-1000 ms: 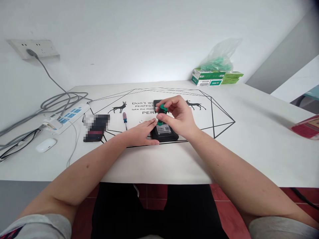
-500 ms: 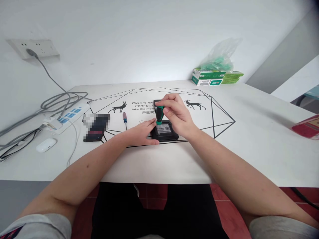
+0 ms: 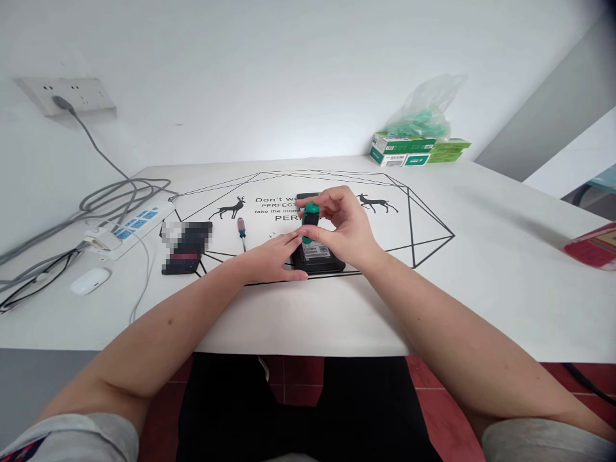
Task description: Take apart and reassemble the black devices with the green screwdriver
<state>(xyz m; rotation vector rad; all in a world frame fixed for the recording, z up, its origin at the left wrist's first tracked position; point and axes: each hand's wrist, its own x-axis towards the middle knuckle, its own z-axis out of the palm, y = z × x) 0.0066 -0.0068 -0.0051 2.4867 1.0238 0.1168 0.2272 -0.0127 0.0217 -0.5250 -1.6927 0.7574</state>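
A black device (image 3: 326,264) with a white label lies on the printed mat, near the table's front edge. My right hand (image 3: 347,228) grips a green and black screwdriver (image 3: 310,215) between thumb and fingers, upright over the device's left part. The screwdriver's tip is too small to make out. My left hand (image 3: 278,258) rests at the device's left edge, its thumb apart from the fingers, and its fingertips are close to the screwdriver. Behind the right hand, a dark object (image 3: 307,195) is partly hidden.
A second screwdriver (image 3: 241,228) and a pixelated dark object (image 3: 187,248) lie to the left. Farther left are a power strip (image 3: 139,224), cables and a white case (image 3: 90,281). Green boxes (image 3: 403,144) stand at the back right, a red object (image 3: 593,246) at the far right.
My right hand's fingers have shifted on the handle, with the thumb now lower and nearer my left fingertips. The screwdriver's top leans more toward the camera. My left hand has hardly moved.
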